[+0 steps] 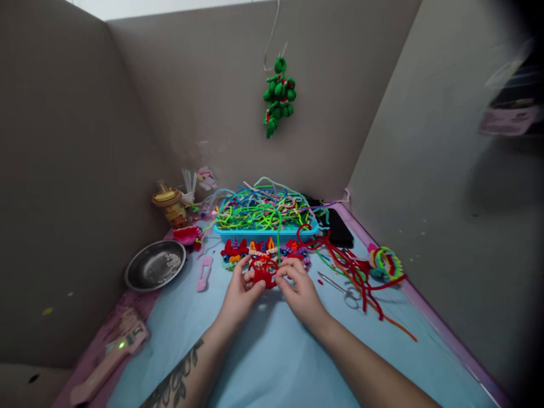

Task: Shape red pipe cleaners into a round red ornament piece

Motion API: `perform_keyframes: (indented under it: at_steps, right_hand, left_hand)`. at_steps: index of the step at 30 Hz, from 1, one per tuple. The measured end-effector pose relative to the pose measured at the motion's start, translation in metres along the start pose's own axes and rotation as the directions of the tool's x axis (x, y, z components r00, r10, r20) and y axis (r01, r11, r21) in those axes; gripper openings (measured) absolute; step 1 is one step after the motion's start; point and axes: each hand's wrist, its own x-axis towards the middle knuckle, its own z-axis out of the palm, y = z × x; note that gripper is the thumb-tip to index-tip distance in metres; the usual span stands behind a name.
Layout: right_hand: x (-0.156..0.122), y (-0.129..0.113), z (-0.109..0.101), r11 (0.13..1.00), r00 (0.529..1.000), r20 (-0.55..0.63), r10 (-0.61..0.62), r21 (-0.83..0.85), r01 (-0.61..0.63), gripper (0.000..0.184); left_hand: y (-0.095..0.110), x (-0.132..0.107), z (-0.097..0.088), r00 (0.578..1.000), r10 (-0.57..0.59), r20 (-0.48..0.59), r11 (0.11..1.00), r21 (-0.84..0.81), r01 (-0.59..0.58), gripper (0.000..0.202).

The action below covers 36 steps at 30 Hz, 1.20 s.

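Observation:
Between my two hands, above the blue cloth, is a red piece bent from pipe cleaners (pixel 264 274), rounded with an open loop at its top. My left hand (pixel 241 288) pinches its left side between thumb and fingers. On its right edge, the thumb and forefinger of my right hand (pixel 298 286) close together. Just behind it sit several finished-looking pipe cleaner figures (pixel 234 250) in red, orange and purple, partly hidden by my hands. A green pipe cleaner (pixel 279 235) stands upright behind the red piece; whether it joins it I cannot tell.
A blue tray (pixel 225 231) heaped with pipe cleaners stands at the back. Loose red strands (pixel 361 277) and scissors (pixel 349 296) lie right. On the left are a metal bowl (pixel 142 271), a pink clip-shaped piece (pixel 204 273) and a pink glue gun (pixel 106 362). Grey panels enclose the table.

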Motion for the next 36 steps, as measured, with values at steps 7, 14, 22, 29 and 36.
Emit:
perform_keyframes:
  at_steps: [7,14,22,29,36]
  right_hand:
    - [-0.001,0.001,-0.001,0.990,0.995,0.059,-0.079,-0.115,0.085,0.014]
    - [-0.002,0.008,0.002,0.983,0.996,0.003,-0.088,-0.163,0.088,0.011]
    - [-0.001,0.008,0.002,0.984,0.997,0.016,-0.079,-0.156,0.080,0.010]
    - [0.001,0.014,0.003,0.998,0.996,0.088,-0.032,-0.051,0.037,0.013]
    - [-0.002,0.010,0.009,0.997,0.996,0.063,0.064,0.028,-0.066,0.015]
  left_hand:
    - [-0.001,0.000,0.002,0.999,0.014,-0.039,0.999,0.051,-0.012,0.071]
    - [0.000,-0.001,0.000,1.000,-0.015,0.022,0.999,0.051,0.014,0.074]
    - [0.001,-0.002,0.002,0.997,-0.044,0.056,0.998,0.045,0.042,0.076]
    - [0.002,-0.001,0.001,0.995,-0.052,0.079,0.999,0.001,0.052,0.080]
    - [-0.003,-0.002,0.002,0.997,0.041,0.063,0.996,0.076,-0.046,0.085]
